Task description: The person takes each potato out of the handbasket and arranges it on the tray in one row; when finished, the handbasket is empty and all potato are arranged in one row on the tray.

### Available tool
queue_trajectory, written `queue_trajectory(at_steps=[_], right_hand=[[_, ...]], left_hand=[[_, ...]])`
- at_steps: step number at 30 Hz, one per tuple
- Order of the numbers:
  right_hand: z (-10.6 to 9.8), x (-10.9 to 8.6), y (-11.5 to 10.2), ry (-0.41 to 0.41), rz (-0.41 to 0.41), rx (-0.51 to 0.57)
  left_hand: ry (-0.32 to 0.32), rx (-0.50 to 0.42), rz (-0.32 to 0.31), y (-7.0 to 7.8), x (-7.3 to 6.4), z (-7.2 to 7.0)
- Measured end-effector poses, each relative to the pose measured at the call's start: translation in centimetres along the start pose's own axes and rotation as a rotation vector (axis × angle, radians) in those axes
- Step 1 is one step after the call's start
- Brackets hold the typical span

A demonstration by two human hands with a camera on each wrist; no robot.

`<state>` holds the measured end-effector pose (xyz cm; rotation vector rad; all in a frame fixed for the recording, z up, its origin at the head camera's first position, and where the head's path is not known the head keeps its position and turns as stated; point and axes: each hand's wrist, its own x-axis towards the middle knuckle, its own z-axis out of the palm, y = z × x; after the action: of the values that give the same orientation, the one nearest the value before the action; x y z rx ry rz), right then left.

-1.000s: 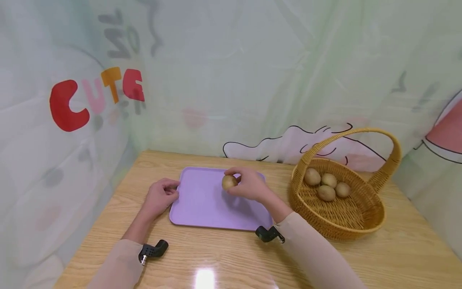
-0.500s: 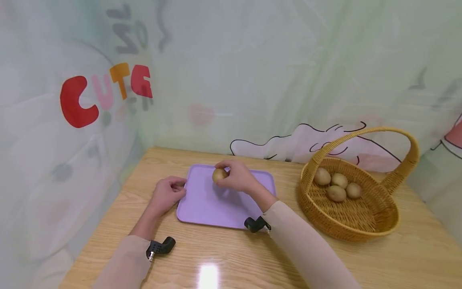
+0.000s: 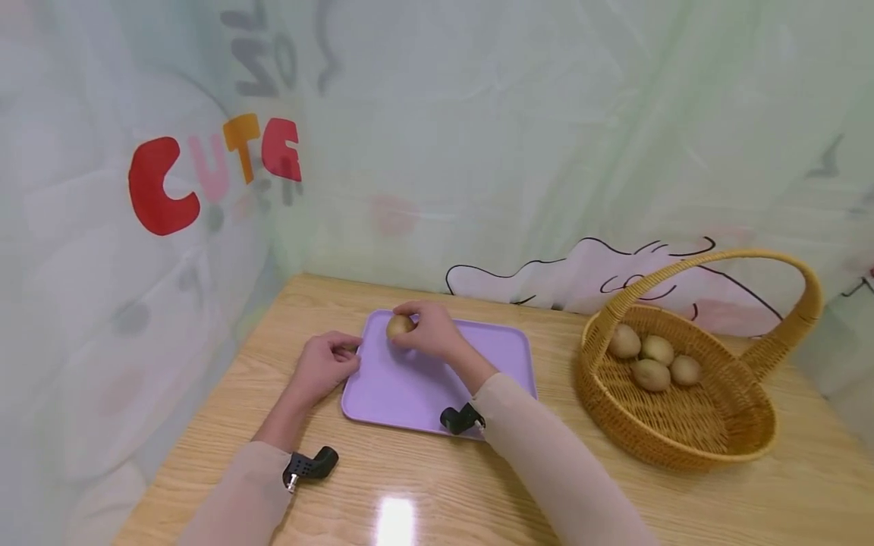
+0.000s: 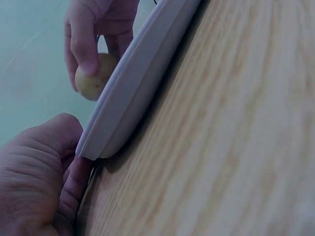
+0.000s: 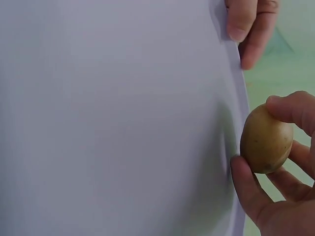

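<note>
A small yellow-brown potato (image 3: 399,327) is held by the fingertips of my right hand (image 3: 430,331), above the far left part of a purple tray (image 3: 399,390). In the right wrist view, thumb and fingers pinch the potato (image 5: 266,140) from opposite sides, close to the tray's rim. My left hand (image 3: 326,367) grips the tray's left edge. The left wrist view shows the thumb at the rim (image 4: 88,142) and a finger below it. Whether the potato touches the tray cannot be told.
To the right stands a wicker basket (image 3: 635,432) with a tall arched handle (image 3: 710,258) and several potatoes (image 3: 651,374) inside. A wooden table (image 3: 444,485) carries everything. Printed cloth (image 3: 423,152) hangs along the back and left side.
My right hand has carried the potato leftward and slightly away over the tray, toward its far left corner. The left hand stays at the tray's edge. The head view has shifted rightward.
</note>
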<state>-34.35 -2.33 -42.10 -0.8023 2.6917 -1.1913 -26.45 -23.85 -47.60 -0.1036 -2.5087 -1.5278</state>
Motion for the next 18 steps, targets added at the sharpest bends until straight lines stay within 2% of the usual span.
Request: queue_trajectory(at_steps=[4,9,18], right_hand=[[0.7,0.4,0.0,0.006,0.018,-0.006],[1.4,0.9,0.5,0.048,0.038,-0.017],[1.9,1.8,0.1,0.052,-0.012,-0.060]], left_hand=[[-0.006,-0.028,0.021,0.1,0.0,0.6],[0.000,-0.041,0.017,0.4,-0.2,1.1],[0.020,-0.012,0.018,0.5,-0.1,0.5]])
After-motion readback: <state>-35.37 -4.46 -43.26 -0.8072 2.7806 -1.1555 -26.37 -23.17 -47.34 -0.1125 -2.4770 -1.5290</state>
